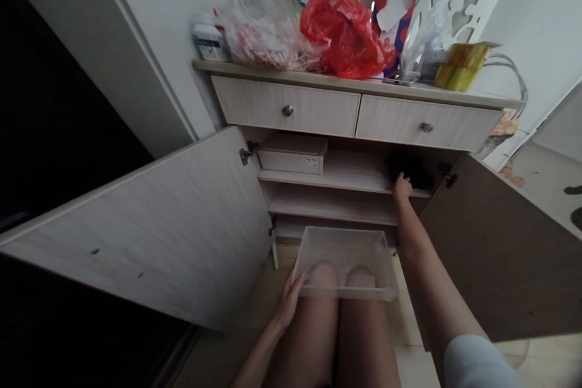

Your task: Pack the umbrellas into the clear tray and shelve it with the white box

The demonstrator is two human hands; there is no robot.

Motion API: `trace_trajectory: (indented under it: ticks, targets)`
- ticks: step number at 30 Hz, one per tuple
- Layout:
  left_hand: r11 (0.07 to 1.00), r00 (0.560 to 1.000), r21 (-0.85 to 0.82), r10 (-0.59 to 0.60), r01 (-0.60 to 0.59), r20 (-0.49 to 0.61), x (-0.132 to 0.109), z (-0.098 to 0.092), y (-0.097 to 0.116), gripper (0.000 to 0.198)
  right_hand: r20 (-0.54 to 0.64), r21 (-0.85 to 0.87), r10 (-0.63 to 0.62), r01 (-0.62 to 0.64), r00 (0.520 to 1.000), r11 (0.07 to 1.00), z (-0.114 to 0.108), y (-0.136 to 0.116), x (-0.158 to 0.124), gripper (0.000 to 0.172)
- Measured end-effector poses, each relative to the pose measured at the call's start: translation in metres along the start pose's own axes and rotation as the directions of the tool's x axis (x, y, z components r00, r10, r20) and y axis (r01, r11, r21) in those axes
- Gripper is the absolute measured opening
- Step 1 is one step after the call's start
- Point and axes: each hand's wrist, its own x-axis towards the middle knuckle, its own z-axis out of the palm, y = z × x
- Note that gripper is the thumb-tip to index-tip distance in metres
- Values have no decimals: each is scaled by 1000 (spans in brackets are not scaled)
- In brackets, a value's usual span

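Observation:
A clear plastic bin (345, 251) rests on my knees in front of an open cabinet. My left hand (290, 300) grips the bin's near left corner. My right hand (402, 185) reaches onto the upper shelf (345, 179) at the right and touches a dark object (411, 168) there; its fingers curl on it, though the grasp is partly hidden. A flat white box (293, 154) lies at the left of the same shelf.
Both cabinet doors stand open, the left door (150, 224) and the right door (495, 248). Two shut drawers (354, 110) sit above. On top lie a red plastic bag (348, 30), clear bags (266, 30) and a yellow roll (460, 65).

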Motion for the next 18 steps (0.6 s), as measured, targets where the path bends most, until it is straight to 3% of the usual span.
trace_trajectory:
  ticks: [7,10,12,13,18]
  targets:
    - [999,1000,-45,-10,10,0,-2,4,11,74,-42,350,121,-99,992,931,-11,32,-4,41]
    - [999,1000,-51,10,-10,6,-5,5,15,68,16,695,132,-106,991,711,-21,56,-23,46]
    - [998,1000,-59,24,-24,0,-7,5,16,66,88,862,27,-90,996,498,-30,75,-45,53]
    - [998,1000,-64,22,-23,-5,-7,6,17,67,117,891,-53,-81,992,447,-36,84,-59,56]
    - [997,1000,-75,7,-6,14,-8,6,20,73,231,886,-385,-30,894,463,-62,111,-130,56]
